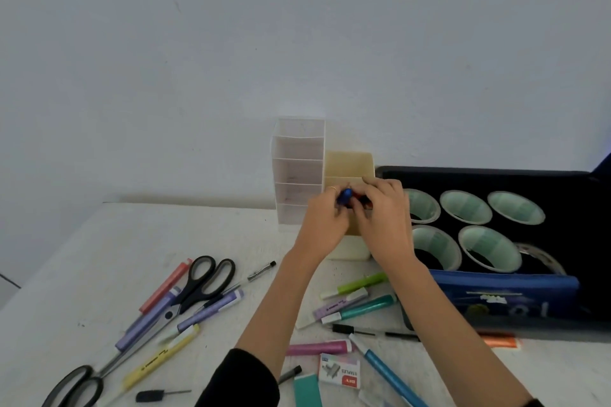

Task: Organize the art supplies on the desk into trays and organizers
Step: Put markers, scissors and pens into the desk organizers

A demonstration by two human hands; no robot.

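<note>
Both hands meet in front of a cream organizer [348,163] at the back of the desk. My left hand [322,218] grips a blue pen or marker end [345,196]. My right hand [385,211] pinches something red and dark [360,199] beside it; what it is I cannot tell. A white stepped organizer [299,172] stands just left of the cream one. Loose markers [357,304] and highlighters [158,360] lie scattered on the white desk [99,241].
A black tray [562,195] at the right holds several tape rolls [466,206], with a blue pencil case [509,294] leaning at its front. Black scissors [205,281], a second pair [79,383] and a staples box [339,370] lie nearer me.
</note>
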